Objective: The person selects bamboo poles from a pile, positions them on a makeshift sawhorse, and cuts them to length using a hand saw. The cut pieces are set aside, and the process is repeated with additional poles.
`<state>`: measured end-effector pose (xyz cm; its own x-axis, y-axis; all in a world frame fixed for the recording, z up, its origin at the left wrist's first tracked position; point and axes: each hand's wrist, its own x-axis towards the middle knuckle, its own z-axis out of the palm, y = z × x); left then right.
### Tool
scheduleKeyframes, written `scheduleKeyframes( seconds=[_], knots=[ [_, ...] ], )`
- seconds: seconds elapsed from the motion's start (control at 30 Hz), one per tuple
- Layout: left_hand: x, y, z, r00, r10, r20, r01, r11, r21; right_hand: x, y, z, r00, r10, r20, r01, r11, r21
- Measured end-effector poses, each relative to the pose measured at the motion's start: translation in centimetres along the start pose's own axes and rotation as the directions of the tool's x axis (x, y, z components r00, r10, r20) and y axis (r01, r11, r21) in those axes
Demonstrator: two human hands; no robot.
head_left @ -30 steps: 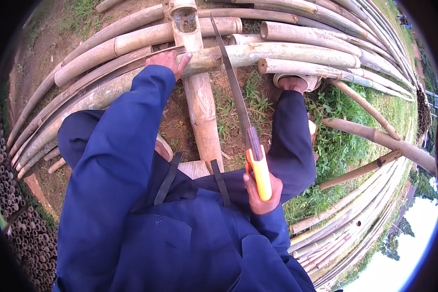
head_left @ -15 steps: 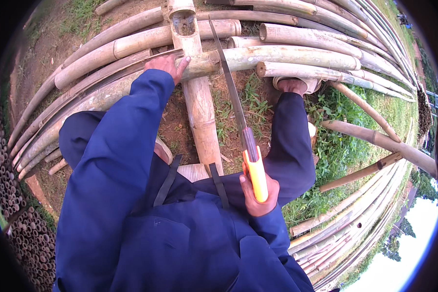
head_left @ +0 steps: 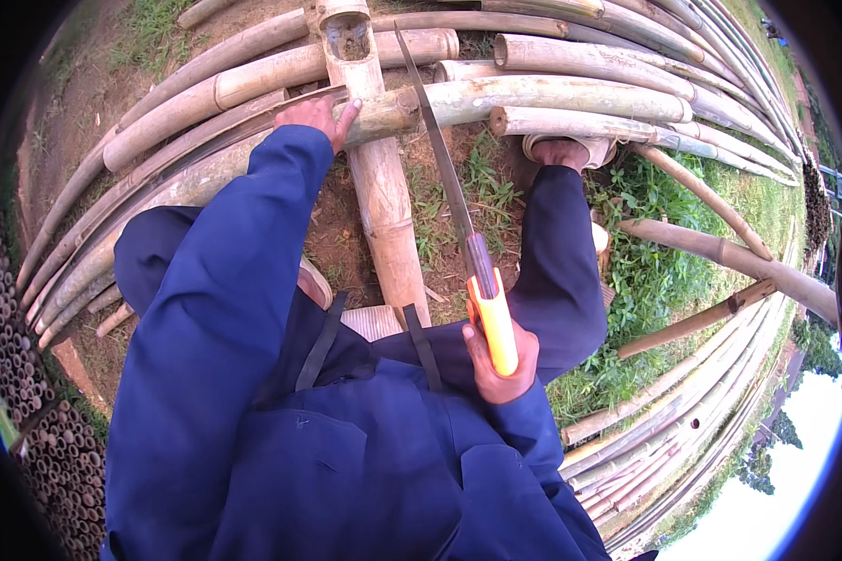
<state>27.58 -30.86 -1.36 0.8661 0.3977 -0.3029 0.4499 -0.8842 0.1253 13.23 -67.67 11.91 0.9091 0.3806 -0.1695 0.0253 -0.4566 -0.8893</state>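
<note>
My right hand [head_left: 507,367] is wrapped round the orange-yellow handle of a handsaw [head_left: 451,187]. Its long, narrow blade points away from me and crosses in front of a thick bamboo pole [head_left: 552,99]; whether the teeth touch the pole I cannot tell. Left of the blade, my left hand [head_left: 316,119] grips the left part of this pole, thumb apart and fingers over the far side. Beneath the pole lies a bamboo support [head_left: 384,210], running from near my lap to a far end with a hollow cut in it.
More bamboo poles [head_left: 589,61] lie beyond and to both sides. My right foot [head_left: 566,152] is by a pole end. Propped poles [head_left: 730,262] stand at the right over green weeds [head_left: 660,206]. Stacked bamboo ends [head_left: 65,467] fill the lower left.
The whole view has shifted slightly, so the poles appear a little higher. My right hand and the saw appear slightly farther forward; my left hand keeps its place on the pole.
</note>
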Motion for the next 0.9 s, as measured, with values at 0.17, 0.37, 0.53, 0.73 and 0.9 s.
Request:
scheduleKeyframes(
  seconds=[0.17, 0.37, 0.53, 0.73, 0.9],
  knots=[
    [-0.9, 0.3, 1.5, 1.0, -0.009, -0.027, 0.008, 1.0, -0.021, -1.4, -0.6, 0.1, 0.999, 0.017, -0.029, -0.017, 1.0, -0.02],
    [0.5, 0.3, 0.3, 1.0, -0.006, 0.027, 0.006, 1.0, -0.024, 9.9, 0.9, 4.2, 0.994, -0.049, -0.095, 0.059, 0.992, 0.108],
    [-0.8, 0.1, 1.2, 1.0, -0.01, 0.026, 0.01, 1.0, -0.018, -3.3, -1.5, -0.6, 0.999, 0.033, -0.012, -0.034, 0.997, -0.072],
    [0.2, 1.1, 0.8, 1.0, -0.007, 0.029, 0.007, 1.0, -0.008, 7.1, 0.2, 2.1, 0.997, 0.064, -0.032, -0.064, 0.998, 0.0],
    [-0.3, 0.3, 0.2, 0.998, 0.014, 0.059, -0.01, 0.997, -0.072, 7.9, 0.9, 3.6, 0.998, -0.005, -0.069, 0.011, 0.996, 0.092]
  ],
)
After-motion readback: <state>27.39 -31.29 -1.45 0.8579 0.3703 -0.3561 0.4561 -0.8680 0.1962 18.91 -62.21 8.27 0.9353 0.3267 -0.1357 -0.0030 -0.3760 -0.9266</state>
